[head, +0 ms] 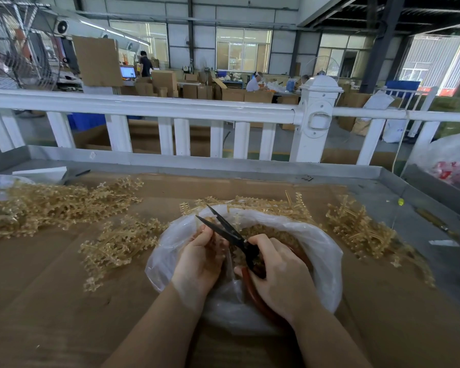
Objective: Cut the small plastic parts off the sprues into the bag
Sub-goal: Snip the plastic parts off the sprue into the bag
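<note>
Over the clear bag (327, 251) of amber parts, right hand (279, 277) gripping open scissors (223, 227), left hand (199, 258) pinching a sprue.

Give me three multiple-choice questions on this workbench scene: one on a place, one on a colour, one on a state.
1. Where is the clear plastic bag?
A. On the white railing
B. On the cardboard-covered table, under both hands
C. On the floor

2. What colour are the handles of the black-bladed scissors?
A. Red-brown
B. Blue
C. Yellow

3. How do the scissor blades stand?
A. Shut
B. Apart
C. Sheathed

Answers: 1 B, the left hand and right hand work over its open mouth. 2 A, a red-brown loop shows below the right hand. 3 B, the tips are spread in a V.
</note>
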A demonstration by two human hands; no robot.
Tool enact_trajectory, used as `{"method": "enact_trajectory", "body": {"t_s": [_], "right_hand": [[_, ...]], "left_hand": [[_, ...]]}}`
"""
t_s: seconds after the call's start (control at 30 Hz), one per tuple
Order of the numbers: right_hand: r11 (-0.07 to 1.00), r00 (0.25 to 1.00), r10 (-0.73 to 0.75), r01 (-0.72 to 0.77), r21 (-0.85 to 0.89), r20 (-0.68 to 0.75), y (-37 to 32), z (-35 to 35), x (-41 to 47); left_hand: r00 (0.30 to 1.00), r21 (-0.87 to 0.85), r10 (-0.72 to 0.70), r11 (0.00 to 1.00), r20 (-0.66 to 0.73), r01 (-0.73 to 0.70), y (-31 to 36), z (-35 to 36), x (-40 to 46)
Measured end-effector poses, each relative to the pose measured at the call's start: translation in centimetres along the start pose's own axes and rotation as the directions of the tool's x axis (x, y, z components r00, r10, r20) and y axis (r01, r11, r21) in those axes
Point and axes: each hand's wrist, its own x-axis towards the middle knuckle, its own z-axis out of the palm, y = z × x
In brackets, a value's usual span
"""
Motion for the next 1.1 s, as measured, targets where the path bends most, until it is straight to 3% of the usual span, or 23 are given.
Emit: {"method": "enact_trajectory", "body": {"t_s": [0.53,0.87,1.1], "right_hand": [[0.999,1.000,-0.020,0.020,-0.043,0.021,-0.29,-0.13,0.19],[1.000,0.999,0.006,-0.005,-0.028,0.054,-0.33,-0.10,0.35],[1.000,0.999,-0.005,0.006,-0.014,0.040,-0.28,-0.15,0.22]], "left_hand": [[0.996,0.066,-0.085,0.994,0.002,0.084,0.13,-0.18,0.32],[0.992,0.109,0.036,0.993,0.117,-0.049,-0.27,-0.24,0.05],[0.999,0.160,0.049,0.986,0.009,-0.049,-0.13,-0.17,0.00]]}}
